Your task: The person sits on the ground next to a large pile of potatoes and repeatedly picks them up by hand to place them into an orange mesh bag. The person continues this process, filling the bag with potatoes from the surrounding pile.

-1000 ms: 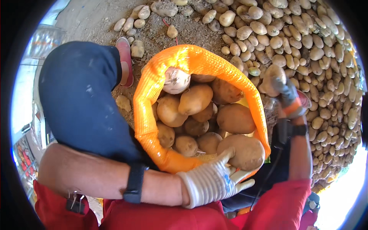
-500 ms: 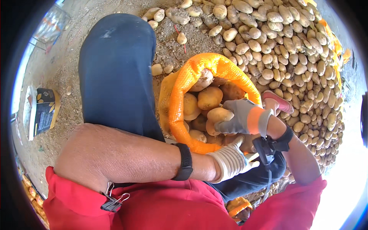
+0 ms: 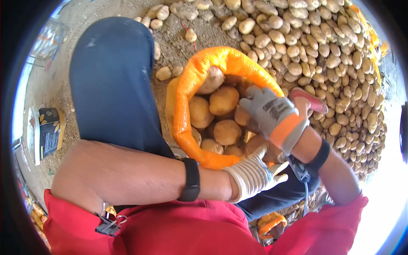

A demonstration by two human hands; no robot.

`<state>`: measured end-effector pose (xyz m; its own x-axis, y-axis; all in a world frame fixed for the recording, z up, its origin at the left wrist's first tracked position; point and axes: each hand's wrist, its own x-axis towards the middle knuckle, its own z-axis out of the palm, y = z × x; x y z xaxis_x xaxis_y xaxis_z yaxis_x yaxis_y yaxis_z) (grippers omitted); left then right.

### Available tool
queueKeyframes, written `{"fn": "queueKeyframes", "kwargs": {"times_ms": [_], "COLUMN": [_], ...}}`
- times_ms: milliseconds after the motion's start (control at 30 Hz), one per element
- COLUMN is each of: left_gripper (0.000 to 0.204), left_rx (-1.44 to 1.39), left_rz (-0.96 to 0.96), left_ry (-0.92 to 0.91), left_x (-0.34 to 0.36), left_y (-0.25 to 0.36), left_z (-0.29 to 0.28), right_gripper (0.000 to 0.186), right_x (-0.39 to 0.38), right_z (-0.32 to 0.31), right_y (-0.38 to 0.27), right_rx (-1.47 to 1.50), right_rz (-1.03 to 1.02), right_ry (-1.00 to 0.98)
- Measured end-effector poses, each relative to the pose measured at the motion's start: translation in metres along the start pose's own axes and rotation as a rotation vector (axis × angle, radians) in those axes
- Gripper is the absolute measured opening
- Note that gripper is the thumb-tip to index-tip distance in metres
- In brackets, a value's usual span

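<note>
An orange woven bag (image 3: 182,114) with a rolled-down rim stands between my legs, holding several potatoes (image 3: 227,131). My right hand (image 3: 272,114), in a grey glove with an orange band, reaches over the bag's right side. Its fingers bend down beside a partly covered potato (image 3: 242,115); the fingertips are hidden, so a grip cannot be made out. At the near right of the rim lies my left hand (image 3: 255,175), in a white striped glove. Its fingers are spread, with the thumb over the bag's mouth and nothing seen held.
A large heap of loose potatoes (image 3: 323,63) covers the ground at right. A foot in a red shoe (image 3: 310,101) rests at its edge. My dark-trousered leg (image 3: 114,85) flanks the bag. A dark tub (image 3: 50,129) stands far left; another orange bag (image 3: 272,225) lies near me.
The potato that my right hand held no longer shows in its fingers; one now lies uncovered mid-bag. That hand has turned back-up. My left hand stays by the rim; the view has shifted slightly.
</note>
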<state>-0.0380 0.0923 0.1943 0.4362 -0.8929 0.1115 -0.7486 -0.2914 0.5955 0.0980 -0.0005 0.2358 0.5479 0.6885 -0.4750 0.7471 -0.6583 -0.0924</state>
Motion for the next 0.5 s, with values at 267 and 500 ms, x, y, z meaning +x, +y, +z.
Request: {"fn": "queueKeyframes", "kwargs": {"times_ms": [267,500], "left_gripper": [0.053,0.059], "left_rx": [0.085,0.336], "left_rz": [0.038,0.061], "left_ry": [0.060,-0.157], "left_x": [0.006,0.004], "left_y": [0.002,0.000], "left_z": [-0.005,-0.020], "right_gripper": [0.022,0.027], "right_x": [0.038,0.021], "right_z": [-0.004,-0.025], "right_y": [0.042,0.057], "right_rx": [0.261,0.636], "right_rz": [-0.033,-0.139], "right_ry": [-0.227,-0.001]}}
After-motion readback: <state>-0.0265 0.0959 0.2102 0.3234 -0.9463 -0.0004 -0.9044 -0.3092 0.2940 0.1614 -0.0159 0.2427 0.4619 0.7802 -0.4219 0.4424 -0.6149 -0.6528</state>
